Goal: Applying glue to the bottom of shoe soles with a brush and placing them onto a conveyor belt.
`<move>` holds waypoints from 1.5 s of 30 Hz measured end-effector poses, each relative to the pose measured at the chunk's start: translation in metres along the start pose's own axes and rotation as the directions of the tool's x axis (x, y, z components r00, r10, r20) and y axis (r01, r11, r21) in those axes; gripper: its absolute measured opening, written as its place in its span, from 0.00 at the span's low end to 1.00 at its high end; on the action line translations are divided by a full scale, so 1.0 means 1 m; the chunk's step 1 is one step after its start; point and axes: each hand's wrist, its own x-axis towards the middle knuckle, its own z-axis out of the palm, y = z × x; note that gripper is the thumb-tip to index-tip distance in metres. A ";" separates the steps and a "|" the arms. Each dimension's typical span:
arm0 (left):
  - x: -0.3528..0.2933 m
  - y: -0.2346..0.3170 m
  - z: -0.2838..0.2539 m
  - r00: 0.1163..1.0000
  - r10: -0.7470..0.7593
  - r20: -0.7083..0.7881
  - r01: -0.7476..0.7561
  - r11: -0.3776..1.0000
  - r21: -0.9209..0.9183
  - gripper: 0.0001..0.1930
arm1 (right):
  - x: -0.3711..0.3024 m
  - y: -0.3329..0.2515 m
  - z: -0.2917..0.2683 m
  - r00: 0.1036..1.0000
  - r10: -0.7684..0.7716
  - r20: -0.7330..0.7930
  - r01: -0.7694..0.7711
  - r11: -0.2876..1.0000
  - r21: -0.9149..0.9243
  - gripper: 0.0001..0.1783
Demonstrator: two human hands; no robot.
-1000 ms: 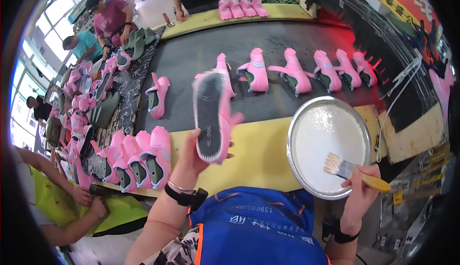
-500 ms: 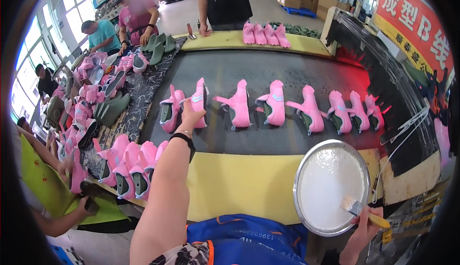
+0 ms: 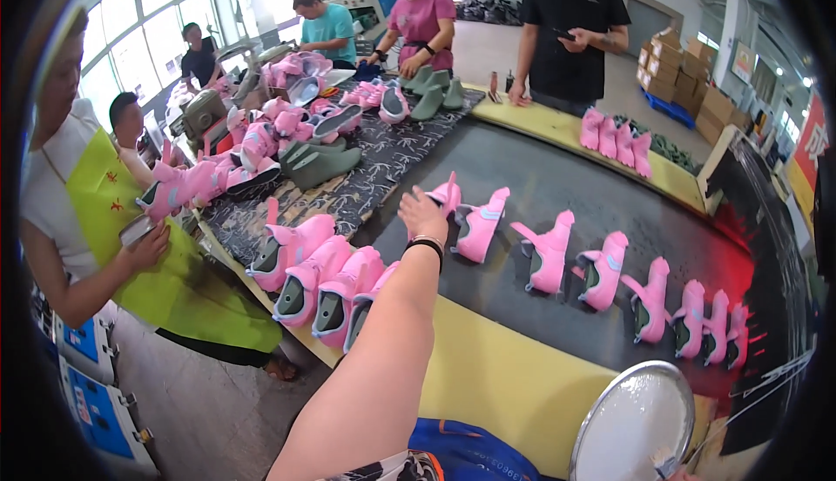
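Note:
My left hand [image 3: 422, 214] reaches over the leftmost pink shoe [image 3: 448, 192] on the dark belt, touching or nearly touching it, with fingers stretched and slightly apart. Its palm side is hidden. A second pink shoe [image 3: 478, 226] stands just to the right, and several more pink shoes [image 3: 550, 253] continue the row rightward. At the lower right edge, only a bit of my right hand [image 3: 684, 476] shows, gripping a paintbrush [image 3: 666, 464]. The brush's bristles are over a round metal pan [image 3: 578, 446] of white liquid.
Several pink shoes [image 3: 300, 285] crowd the table's near left corner. Green shoe lasts [image 3: 320, 166] and more pink shoes lie on the patterned cloth [image 3: 383, 154] behind. A person in a green apron [image 3: 161, 246] stands at left; others work across. A yellow ledge [image 3: 514, 346] borders the belt.
My left hand has left the second shoe and moved left to the leftmost one. The view has swung left, so the pan and my right hand now sit at the lower right edge.

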 end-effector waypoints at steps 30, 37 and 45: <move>-0.220 -0.131 -0.250 -0.301 0.480 0.824 0.900 0.428 0.079 0.34 | -0.024 0.035 -0.004 0.979 0.118 -0.164 -0.075 0.967 0.245 0.17; -0.204 -0.131 -0.244 0.485 0.733 0.478 -0.383 0.669 -0.637 0.50 | -0.021 0.062 -0.008 0.911 0.333 -0.244 -0.208 0.880 0.426 0.09; -0.213 -0.078 -0.242 0.141 0.881 0.453 -0.279 0.474 -0.835 0.60 | 0.000 0.075 -0.011 0.983 0.181 0.026 -0.181 0.943 0.280 0.07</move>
